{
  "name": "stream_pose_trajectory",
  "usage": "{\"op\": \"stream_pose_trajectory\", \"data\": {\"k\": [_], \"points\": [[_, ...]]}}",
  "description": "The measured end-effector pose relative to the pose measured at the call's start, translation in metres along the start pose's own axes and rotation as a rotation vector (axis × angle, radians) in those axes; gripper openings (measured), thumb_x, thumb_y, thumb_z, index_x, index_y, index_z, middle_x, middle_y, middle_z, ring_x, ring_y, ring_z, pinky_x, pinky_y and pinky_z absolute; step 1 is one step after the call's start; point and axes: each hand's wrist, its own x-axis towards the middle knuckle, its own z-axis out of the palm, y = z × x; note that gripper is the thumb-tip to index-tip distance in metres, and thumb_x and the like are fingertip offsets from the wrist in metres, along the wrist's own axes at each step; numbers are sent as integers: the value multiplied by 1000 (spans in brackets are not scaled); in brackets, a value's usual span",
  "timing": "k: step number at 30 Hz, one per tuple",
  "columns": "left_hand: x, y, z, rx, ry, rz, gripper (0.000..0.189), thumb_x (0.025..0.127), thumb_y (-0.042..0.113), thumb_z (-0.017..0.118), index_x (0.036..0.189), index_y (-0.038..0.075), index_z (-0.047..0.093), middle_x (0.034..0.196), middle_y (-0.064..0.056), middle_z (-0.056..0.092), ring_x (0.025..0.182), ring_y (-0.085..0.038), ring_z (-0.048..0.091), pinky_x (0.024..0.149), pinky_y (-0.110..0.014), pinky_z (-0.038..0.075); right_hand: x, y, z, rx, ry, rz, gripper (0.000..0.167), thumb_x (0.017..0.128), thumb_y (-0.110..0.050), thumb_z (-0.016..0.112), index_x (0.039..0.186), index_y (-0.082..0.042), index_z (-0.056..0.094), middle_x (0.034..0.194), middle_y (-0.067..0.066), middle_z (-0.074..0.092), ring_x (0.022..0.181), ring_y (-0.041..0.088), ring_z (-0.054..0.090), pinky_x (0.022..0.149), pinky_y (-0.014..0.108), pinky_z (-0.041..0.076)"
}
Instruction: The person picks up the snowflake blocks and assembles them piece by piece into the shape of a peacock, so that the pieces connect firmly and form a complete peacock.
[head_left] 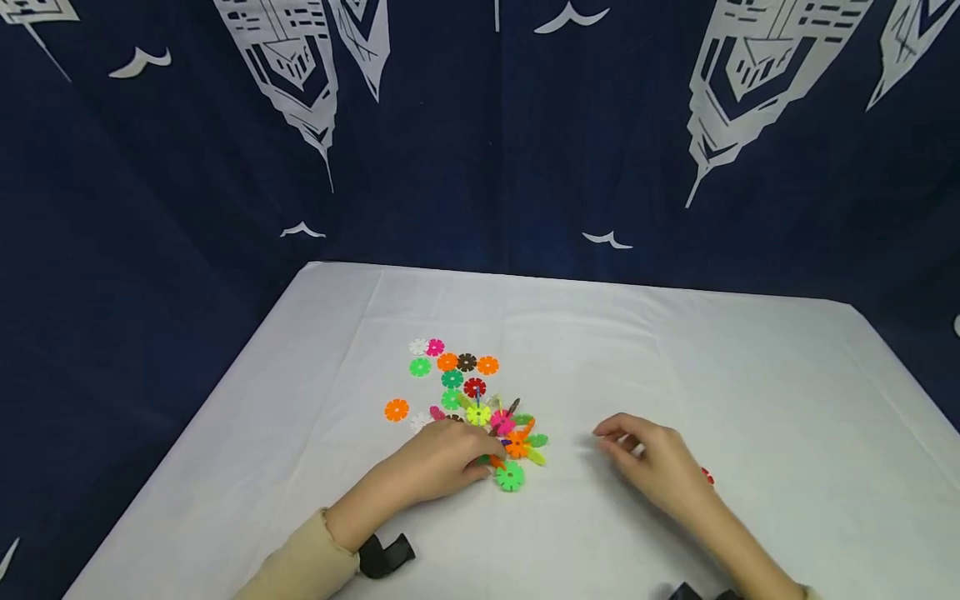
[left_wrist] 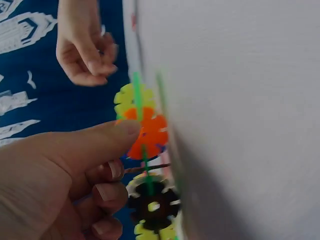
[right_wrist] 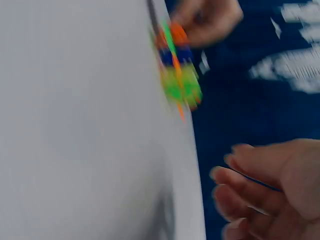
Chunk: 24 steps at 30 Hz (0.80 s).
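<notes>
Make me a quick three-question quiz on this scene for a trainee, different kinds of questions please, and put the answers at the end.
1. Which hand is touching the cluster of joined plastic discs?
2. True or false: the right hand is gripping that cluster.
3. In the left wrist view, the thumb lies against a disc of which colour? A) white B) orange C) dark blue

Key:
1. The left hand.
2. False; in the head view, bare white tablecloth shows between the right hand and the cluster.
3. B, the orange disc.
</notes>
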Motion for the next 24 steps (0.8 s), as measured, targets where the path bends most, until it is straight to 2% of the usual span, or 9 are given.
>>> {"op": "stream_pose_trajectory", "data": {"k": [3,5,7,9,14,19,22,24], "points": [[2,-1,7,32,14,-11,15,82,16,73,97,18,73,87,12,66,75,-1,58,71,-24,46,-11,30,-37,-76,-123,90,21,77,-3,75,95,-10,67,86,-4,63,66,5,53,54,24,46],[4,-1,11,49,29,-23,10,83,17,72,94,18,73,85,12,66,73,-1,58,70,-24,46,-21,49,-56,-129,-234,169,29,75,-12,79,101,-9,66,91,-3,60,69,7,49,57,24,45],[7,1,15,62,45,-36,7,84,18,71,92,19,73,83,12,66,72,-2,59,69,-24,46,-30,64,-69,-134,-318,222,36,72,-17,81,103,-8,65,91,-2,57,70,8,47,58,23,45],[11,3,18,68,64,-50,6,85,18,71,91,18,73,81,11,66,69,-4,59,66,-23,46,-37,75,-75,-140,-350,229,39,69,-18,83,101,-8,64,89,-2,54,71,9,45,60,22,45],[22,12,25,70,104,-95,6,84,20,72,89,17,72,77,10,65,62,-5,56,52,-17,41,-39,74,-71,-99,-329,192,32,69,-11,82,90,-12,58,78,-4,49,68,7,46,57,22,45],[29,17,29,47,130,-133,7,82,20,74,88,17,72,75,9,65,60,-4,55,48,-13,37,-30,61,-58,-30,-291,126,26,77,-10,76,86,-15,53,72,-10,55,63,5,51,55,22,45],[29,17,30,30,137,-134,8,81,19,75,88,16,73,75,9,65,60,-3,55,49,-12,38,-24,50,-42,118,-238,93,21,81,-3,71,86,-12,54,73,-7,59,62,8,57,53,23,49],[30,17,30,24,140,-131,7,81,18,75,88,16,73,75,9,65,60,-2,54,49,-12,38,-19,39,-26,287,-206,97,18,82,4,68,89,-6,55,75,0,61,63,14,61,55,27,53]]}}
